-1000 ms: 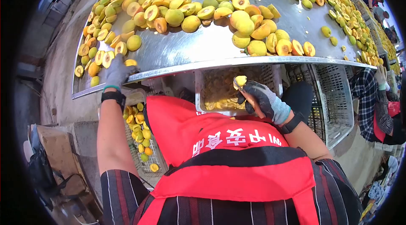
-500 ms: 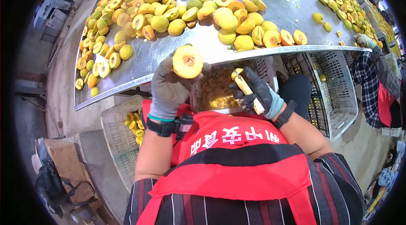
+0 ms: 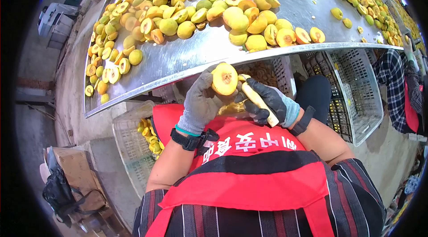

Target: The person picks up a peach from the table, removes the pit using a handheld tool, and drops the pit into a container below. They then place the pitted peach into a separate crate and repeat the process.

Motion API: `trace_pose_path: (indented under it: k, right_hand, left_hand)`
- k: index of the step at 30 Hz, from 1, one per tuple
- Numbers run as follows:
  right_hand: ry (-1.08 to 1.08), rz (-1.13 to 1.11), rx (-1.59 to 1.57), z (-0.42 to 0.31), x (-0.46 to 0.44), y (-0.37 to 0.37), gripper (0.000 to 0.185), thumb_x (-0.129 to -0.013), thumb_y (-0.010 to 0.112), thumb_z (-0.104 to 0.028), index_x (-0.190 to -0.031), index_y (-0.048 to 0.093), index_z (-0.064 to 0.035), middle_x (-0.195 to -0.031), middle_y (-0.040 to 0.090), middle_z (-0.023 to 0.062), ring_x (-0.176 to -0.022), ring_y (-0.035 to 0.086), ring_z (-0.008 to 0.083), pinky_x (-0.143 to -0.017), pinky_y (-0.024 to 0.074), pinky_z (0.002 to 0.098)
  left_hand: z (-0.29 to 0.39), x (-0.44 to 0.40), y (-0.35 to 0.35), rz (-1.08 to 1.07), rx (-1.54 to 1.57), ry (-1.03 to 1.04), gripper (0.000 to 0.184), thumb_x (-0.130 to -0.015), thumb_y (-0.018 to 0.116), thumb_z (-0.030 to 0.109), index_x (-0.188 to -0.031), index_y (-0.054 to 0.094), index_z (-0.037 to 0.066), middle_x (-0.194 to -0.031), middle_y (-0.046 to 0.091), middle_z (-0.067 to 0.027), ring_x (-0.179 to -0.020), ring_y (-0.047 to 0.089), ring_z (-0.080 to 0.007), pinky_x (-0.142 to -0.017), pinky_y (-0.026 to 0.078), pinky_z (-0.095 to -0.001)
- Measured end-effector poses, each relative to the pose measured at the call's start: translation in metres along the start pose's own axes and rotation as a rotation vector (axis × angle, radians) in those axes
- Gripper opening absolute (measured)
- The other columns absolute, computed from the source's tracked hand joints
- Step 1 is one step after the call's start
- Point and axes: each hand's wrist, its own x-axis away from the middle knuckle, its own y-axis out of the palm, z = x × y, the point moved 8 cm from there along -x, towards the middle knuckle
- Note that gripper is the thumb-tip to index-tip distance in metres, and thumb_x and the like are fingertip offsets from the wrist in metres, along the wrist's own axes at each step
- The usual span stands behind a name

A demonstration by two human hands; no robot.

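My left hand [image 3: 199,103], in a grey glove, holds a halved yellow peach [image 3: 224,79] upright with its cut face and brown centre showing. In my right hand [image 3: 275,98], gloved in dark grey, is a hand tool with a pale, cream-coloured handle [image 3: 260,103]. The tool's working end is close to the right edge of the peach half; whether it touches I cannot tell. Both hands are just below the near rim of a metal table [image 3: 187,73], where many peach halves [image 3: 256,43] lie in heaps.
Below the table, a bin [image 3: 285,74] stands in front of me, partly hidden by my hands. A white crate [image 3: 129,148] with yellow pieces is at the left, and more crates [image 3: 356,85] stand at the right. Beyond them is another person's plaid sleeve [image 3: 390,85].
My left hand has moved right and slightly down with the peach half, bringing it beside the tool. My right hand has shifted a little downward. The view has moved slightly.
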Motion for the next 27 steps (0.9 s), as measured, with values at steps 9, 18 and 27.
trace_pose_path:
  k: [9,18,27]
  right_hand:
    - [-0.012,-0.042,-0.014,0.002,-0.006,-0.006,0.039,-0.090,0.044,-0.047,-0.094,0.055,-0.0096,-0.059,0.052,0.0036,-0.036,0.043,0.0114,-0.032,0.0346,0.0221]
    - [-0.335,0.156,0.768,-0.032,0.014,0.025,0.035,-0.090,0.050,-0.041,-0.092,0.051,-0.0060,-0.062,0.052,0.0056,-0.040,0.048,0.0131,-0.036,0.0382,0.0236]
    - [-0.279,0.218,0.717,-0.028,0.022,0.037,0.037,-0.090,0.050,-0.040,-0.095,0.047,-0.0034,-0.058,0.050,0.0063,-0.038,0.047,0.0139,-0.034,0.0380,0.0254]
  left_hand:
    - [0.003,0.002,0.004,-0.018,0.135,-0.020,0.042,-0.090,0.047,0.019,-0.125,0.037,-0.002,-0.119,0.050,-0.0190,-0.110,0.052,-0.0317,-0.095,0.043,-0.0430]
    - [0.005,0.006,0.011,0.006,-0.156,0.052,0.055,-0.083,0.061,0.020,-0.129,0.037,0.000,-0.122,0.047,-0.0118,-0.112,0.048,-0.0219,-0.096,0.041,-0.0362]
    - [0.012,0.009,0.027,-0.102,-0.186,0.044,0.070,-0.079,0.065,0.030,-0.132,0.032,-0.002,-0.126,0.045,-0.0169,-0.114,0.047,-0.0244,-0.096,0.040,-0.0346]
